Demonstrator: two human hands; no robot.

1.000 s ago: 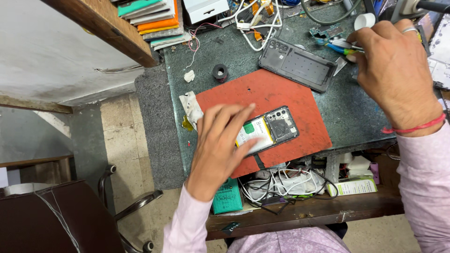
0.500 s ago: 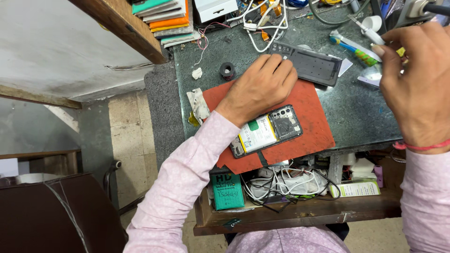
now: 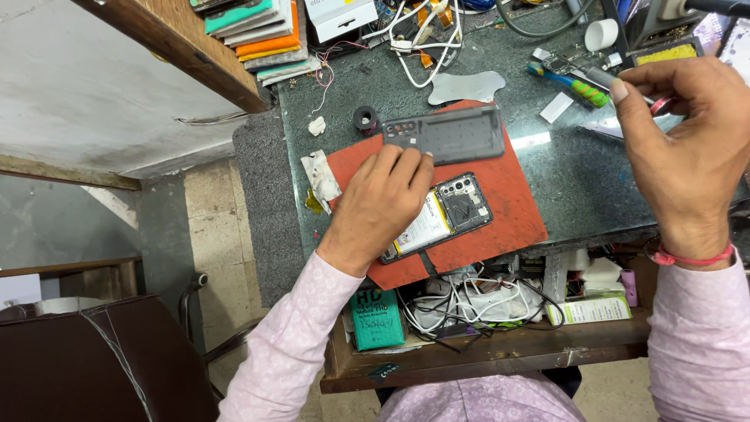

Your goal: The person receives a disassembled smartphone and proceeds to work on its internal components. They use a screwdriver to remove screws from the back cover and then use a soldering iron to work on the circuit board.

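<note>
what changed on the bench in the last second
The left hand left the opened phone on the red mat and now touches the dark grey back cover, which has come onto the mat. The right hand kept its thin tool.

My left grip (image 3: 379,205) is resting flat on the opened phone (image 3: 439,219), which is lying face down near the middle of the frame, slanting from lower left up to upper right. Its back is off, so the pale battery and the dark camera block at its upper right end are showing. My fingertips (image 3: 406,160) are touching the lower edge of the dark grey back cover (image 3: 449,134), which is lying flat just above the phone, long side running left to right, camera cutouts at its left end. My right grip (image 3: 687,156), in the upper right of the frame, is pinching a thin metal tool (image 3: 625,80) between thumb and fingers.
</note>
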